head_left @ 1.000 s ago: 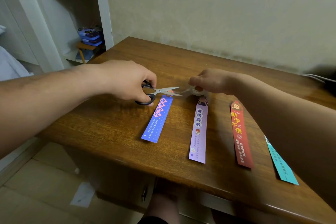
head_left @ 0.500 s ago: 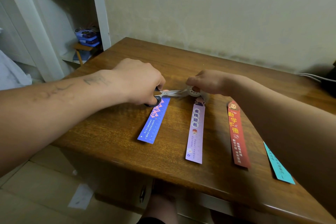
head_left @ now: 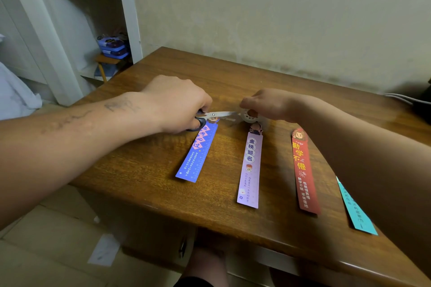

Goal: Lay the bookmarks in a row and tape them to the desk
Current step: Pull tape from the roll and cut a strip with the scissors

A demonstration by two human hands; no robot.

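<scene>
A knee (head_left: pixel 207 265) shows under the near edge of the desk (head_left: pixel 144 170), and a scrap of paper (head_left: pixel 103 250) lies on the tiled floor to the left. Four bookmarks lie flat in a row on the desk, well apart, with their long sides running away from the person. They are a blue bookmark (head_left: pixel 198 154) on the left, then a lilac bookmark (head_left: pixel 250 170), a red bookmark (head_left: pixel 303 175) and a teal bookmark (head_left: pixel 356 214). The right forearm crosses over the teal one and hides its far end.

Just beyond the bookmarks, the left hand (head_left: pixel 179 105) grips the black handles of the scissors (head_left: pixel 219 114) and covers the top of the blue bookmark. The blades lie close together and point right, at the tape roll (head_left: pixel 249 115). The right hand (head_left: pixel 268 103) curls its fingers over the roll and holds it just above the top of the lilac bookmark. Any strip of clear tape between blades and roll is too faint to make out.

Farther back, cables (head_left: pixel 405 98) run along the desk's right far edge beside a dark shape cut off by the frame. A white shelf unit (head_left: pixel 126 7) stands at the left against the wall, with blue boxes (head_left: pixel 113 48) stacked inside. A pale cloth (head_left: pixel 16 95) is cut off at the left edge.
</scene>
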